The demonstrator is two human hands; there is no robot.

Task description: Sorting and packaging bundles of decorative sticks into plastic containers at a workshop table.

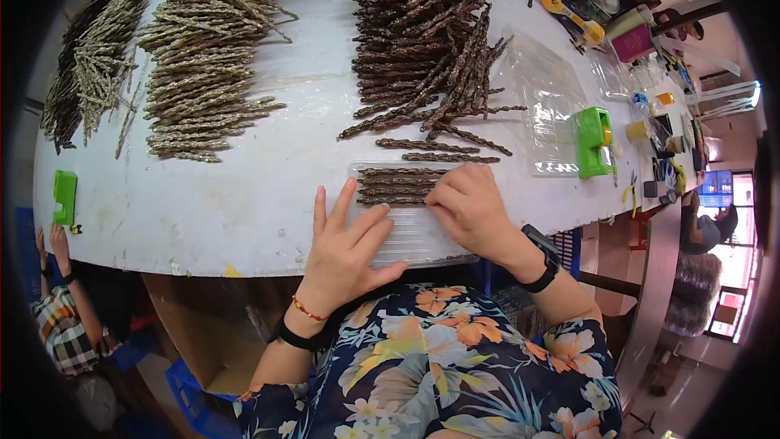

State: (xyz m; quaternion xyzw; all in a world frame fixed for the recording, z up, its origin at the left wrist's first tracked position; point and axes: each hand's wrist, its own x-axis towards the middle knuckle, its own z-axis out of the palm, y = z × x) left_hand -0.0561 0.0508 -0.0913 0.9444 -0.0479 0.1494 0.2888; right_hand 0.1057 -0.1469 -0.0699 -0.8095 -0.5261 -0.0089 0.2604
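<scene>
A clear plastic tray (pixel 405 238) with narrow grooves lies at the table's near edge. Several dark brown twisted strands (pixel 390 182) lie side by side in its far part. My left hand (pixel 350 244) rests over the tray's left side, fingers spread, one fingertip by the left part of the nearest strand. My right hand (pixel 466 210) has its thumb and fingers pinched on the right end of that strand. Two loose strands (pixel 451 157) lie just beyond the tray. Farther back is a large pile of dark brown twisted strands (pixel 414 42).
Pale twisted strands (pixel 201 73) are piled left of centre, with another pile (pixel 100 61) farther left. Clear plastic trays (pixel 548 110), a green tape dispenser (pixel 591 143) and pliers (pixel 634 195) lie right. Another green dispenser (pixel 65 195) is near a co-worker's hands (pixel 58 247) at far left.
</scene>
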